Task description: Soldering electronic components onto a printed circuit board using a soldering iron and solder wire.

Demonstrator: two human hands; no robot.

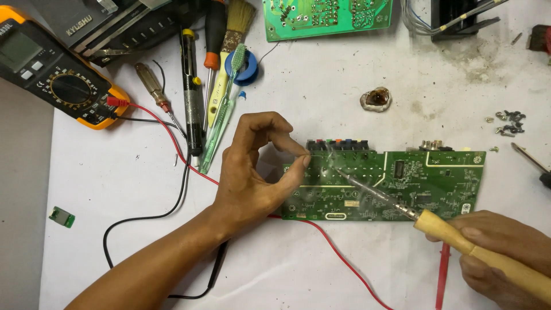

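Green circuit board (425,178) under pinched left hand (252,172); right hand (499,247) grips soldering iron (459,238).

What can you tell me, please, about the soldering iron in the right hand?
The soldering iron has a pale wooden handle and a slim grey metal shaft. It lies slanted, its tip up-left over the green circuit board, near the row of coloured connectors. Thin smoke rises by the tip. The right hand grips the handle; the left hand pinches the board's left edge.
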